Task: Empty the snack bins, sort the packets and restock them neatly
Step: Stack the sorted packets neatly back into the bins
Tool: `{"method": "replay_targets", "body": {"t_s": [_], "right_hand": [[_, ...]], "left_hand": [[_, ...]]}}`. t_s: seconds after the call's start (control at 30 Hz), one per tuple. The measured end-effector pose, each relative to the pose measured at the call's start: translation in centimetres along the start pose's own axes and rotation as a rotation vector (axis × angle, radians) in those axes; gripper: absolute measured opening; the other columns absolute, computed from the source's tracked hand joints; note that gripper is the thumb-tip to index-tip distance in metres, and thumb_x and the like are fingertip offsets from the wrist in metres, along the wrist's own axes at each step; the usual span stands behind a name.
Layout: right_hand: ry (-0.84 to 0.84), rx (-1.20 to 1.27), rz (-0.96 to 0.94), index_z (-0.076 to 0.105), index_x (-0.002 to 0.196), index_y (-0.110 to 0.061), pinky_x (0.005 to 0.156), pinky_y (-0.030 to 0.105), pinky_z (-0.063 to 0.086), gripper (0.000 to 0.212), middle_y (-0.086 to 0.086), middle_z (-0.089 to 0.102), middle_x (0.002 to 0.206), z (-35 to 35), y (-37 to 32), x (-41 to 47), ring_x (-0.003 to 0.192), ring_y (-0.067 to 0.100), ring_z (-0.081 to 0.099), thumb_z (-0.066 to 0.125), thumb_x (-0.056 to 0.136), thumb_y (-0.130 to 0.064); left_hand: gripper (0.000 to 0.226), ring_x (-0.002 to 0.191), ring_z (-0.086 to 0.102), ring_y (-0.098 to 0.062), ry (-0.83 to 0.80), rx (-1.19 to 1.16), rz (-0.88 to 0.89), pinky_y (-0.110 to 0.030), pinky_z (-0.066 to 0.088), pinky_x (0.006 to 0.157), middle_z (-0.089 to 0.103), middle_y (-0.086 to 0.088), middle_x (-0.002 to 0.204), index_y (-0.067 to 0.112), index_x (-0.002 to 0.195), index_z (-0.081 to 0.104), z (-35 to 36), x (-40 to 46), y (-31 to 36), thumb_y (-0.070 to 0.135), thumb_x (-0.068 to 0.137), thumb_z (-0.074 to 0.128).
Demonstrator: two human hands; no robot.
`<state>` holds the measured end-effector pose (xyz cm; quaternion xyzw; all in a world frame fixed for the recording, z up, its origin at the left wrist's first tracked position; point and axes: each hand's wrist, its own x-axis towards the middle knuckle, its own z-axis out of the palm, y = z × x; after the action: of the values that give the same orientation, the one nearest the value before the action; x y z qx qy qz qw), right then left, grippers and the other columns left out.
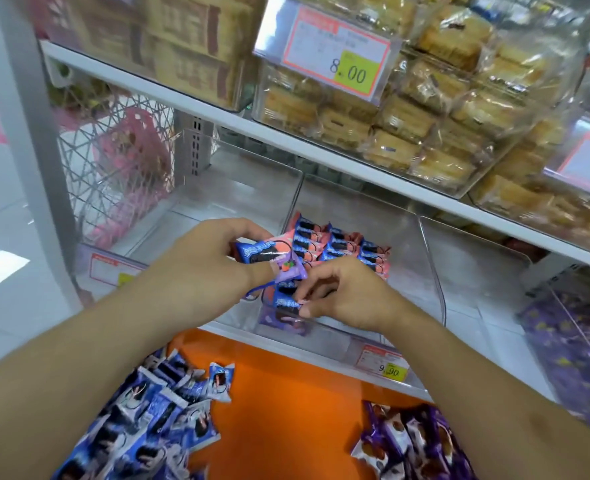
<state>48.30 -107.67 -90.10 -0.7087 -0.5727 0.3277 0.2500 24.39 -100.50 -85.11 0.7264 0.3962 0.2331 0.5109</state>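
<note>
Mid-restock, at the centre of the frame: left hand [214, 258] pinching a small bunch of pink-and-blue packets [269, 252] between thumb and curled fingers, above the near end of the middle clear bin [435, 271]. Right hand [345, 292] just beside it, fingertips nipping the end of one more packet [288, 301] low at the bin's front. Behind both hands, toward the back of the same bin, neat overlapping rows of stocked packets [335, 247]. Left bin [238, 188] and the right bin [487, 258] apparently bare inside, though hard to be sure through the glare. At lower left, on the orange surface [286, 393], a loose heap of blue packets [155, 420]; at lower right, a heap of purple packets [411, 441]. Main risk, as a judgement: a slippery bunch held in a light pinch, likely to fan out or drop onto the orange surface and mix with the sorted heaps below. Second risk: knuckles or wrist brushing the tidy rows while lowering the new ones, knocking the overlap askew. Third: something purple visible low at the bin's front wall [283, 322], possibly a stray packet of another kind, possibly only a label; cannot tell. If a stray, a mixed bin unless pulled out first.
</note>
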Motion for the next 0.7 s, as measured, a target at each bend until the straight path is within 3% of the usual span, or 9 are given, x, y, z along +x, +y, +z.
{"method": "replay_targets", "body": {"t_s": [0.17, 0.33, 0.5, 0.7], "right_hand": [[0.006, -0.050, -0.043, 0.084, 0.093, -0.016, 0.087, 0.039, 0.063, 0.020, -0.003, 0.076, 0.091, 0.2, 0.3, 0.1, 0.085, 0.014, 0.076, 0.088, 0.080, -0.001], [0.038, -0.134, -0.063, 0.086, 0.090, -0.027, 0.080, 0.033, 0.061, 0.023, -0.005, 0.064, 0.095, 0.4, 1.2, 0.3, 0.083, 0.014, 0.067, 0.093, 0.076, -0.010], [0.077, -0.178, -0.060, 0.085, 0.086, -0.028, 0.071, 0.024, 0.053, 0.018, -0.006, 0.065, 0.089, 0.7, 1.7, 0.5, 0.076, 0.007, 0.062, 0.093, 0.077, -0.015], [0.007, -0.190, 0.045, 0.085, 0.088, -0.026, 0.085, 0.031, 0.062, 0.017, -0.017, 0.079, 0.085, 0.1, 1.4, -0.3, 0.081, -0.001, 0.073, 0.087, 0.083, -0.011]], "left_hand": [[0.017, 0.051, 0.063, -0.004, -0.010, 0.012, 0.004, -0.027, 0.056, 0.066, 0.076, 0.003, 0.084, 0.034, 0.102, 0.068, 0.1, 0.0, -0.1, 0.030, 0.089, 0.079], [0.017, 0.060, 0.068, -0.016, -0.017, 0.033, 0.001, -0.043, 0.060, 0.077, 0.076, 0.005, 0.086, 0.037, 0.101, 0.069, 0.1, 0.0, -0.2, 0.032, 0.089, 0.079], [0.017, 0.067, 0.069, -0.024, -0.031, 0.042, 0.006, -0.048, 0.060, 0.078, 0.075, 0.006, 0.085, 0.037, 0.101, 0.068, 0.3, 0.0, -0.1, 0.031, 0.089, 0.079], [0.017, 0.069, 0.070, -0.026, -0.037, 0.063, -0.001, -0.048, 0.061, 0.078, 0.075, 0.008, 0.085, 0.040, 0.102, 0.068, 0.3, 0.2, -0.3, 0.034, 0.089, 0.079]]}}
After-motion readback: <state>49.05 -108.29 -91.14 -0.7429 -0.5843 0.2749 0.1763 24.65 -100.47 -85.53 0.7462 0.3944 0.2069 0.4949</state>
